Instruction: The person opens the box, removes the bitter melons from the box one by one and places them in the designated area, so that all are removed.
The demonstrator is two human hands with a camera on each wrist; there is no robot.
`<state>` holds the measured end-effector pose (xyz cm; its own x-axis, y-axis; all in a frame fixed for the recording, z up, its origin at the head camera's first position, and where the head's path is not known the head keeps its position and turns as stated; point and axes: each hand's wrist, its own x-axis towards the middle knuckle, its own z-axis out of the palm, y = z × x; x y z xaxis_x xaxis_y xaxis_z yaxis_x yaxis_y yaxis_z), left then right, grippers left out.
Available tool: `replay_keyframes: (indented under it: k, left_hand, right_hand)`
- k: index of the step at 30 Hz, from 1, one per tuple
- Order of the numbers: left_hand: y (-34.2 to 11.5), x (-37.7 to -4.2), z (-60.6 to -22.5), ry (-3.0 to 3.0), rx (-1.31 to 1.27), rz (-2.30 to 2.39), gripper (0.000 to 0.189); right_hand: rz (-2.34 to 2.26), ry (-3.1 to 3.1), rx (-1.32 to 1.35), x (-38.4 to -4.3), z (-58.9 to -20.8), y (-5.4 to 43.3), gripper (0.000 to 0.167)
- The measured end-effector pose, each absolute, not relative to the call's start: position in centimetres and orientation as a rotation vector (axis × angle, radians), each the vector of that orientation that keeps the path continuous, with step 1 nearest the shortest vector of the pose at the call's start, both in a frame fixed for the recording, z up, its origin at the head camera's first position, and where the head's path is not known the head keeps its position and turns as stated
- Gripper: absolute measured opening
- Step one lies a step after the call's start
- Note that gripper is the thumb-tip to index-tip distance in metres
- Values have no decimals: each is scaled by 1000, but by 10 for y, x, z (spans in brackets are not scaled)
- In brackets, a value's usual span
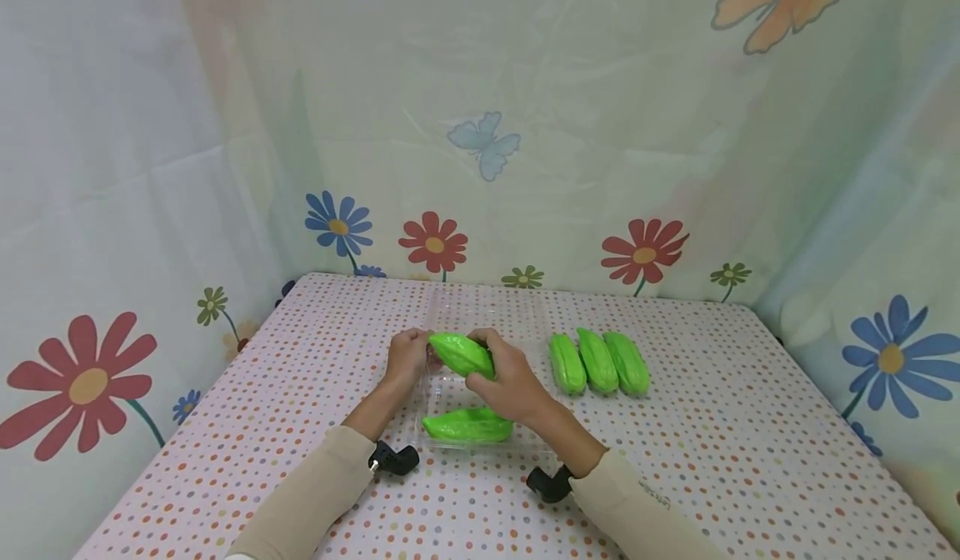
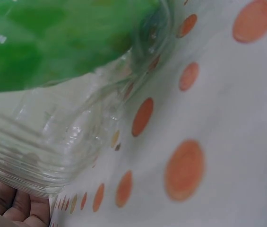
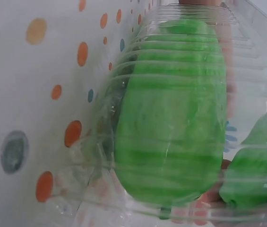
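Note:
My right hand [image 1: 510, 374] grips a green ridged fruit [image 1: 457, 353] by its right end, holding it tilted above a clear plastic container [image 1: 450, 389]. Inside the container, along its near side, lies another such fruit [image 1: 468, 426]. This one fills the middle of the right wrist view behind the ribbed clear wall, and part of the held fruit [image 3: 254, 172] shows at the right. At the container's left edge my left hand [image 1: 407, 358] holds the rim; its curled fingers [image 2: 17, 203] appear low in the left wrist view.
Three more green fruits [image 1: 598, 363] lie side by side on the dotted tablecloth [image 1: 697, 427], right of the container. The container's transparent lid [image 1: 487, 310] lies folded back behind it. Flower-printed curtains [image 1: 525, 168] enclose the table at the back and sides.

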<state>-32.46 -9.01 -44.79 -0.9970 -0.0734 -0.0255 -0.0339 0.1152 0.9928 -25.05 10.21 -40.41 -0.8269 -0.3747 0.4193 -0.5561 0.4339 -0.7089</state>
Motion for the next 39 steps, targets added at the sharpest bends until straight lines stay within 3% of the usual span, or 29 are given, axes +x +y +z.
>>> replay_keyframes:
  k: [10,28,39]
  left_hand:
    - [-91,-326,-444,-2289,87,-2107,30]
    - [-90,-327,-448,-2348,109,-1998,26]
    - [-90,-328,-450,-2357,121,-2001,32]
  right_hand:
    - [1287,-2493,778,-253,-404,100,60]
    - [1234,-2497,791,-250,-407,97,45]
    - [1144,-2587,804,-247,-405,100,46]
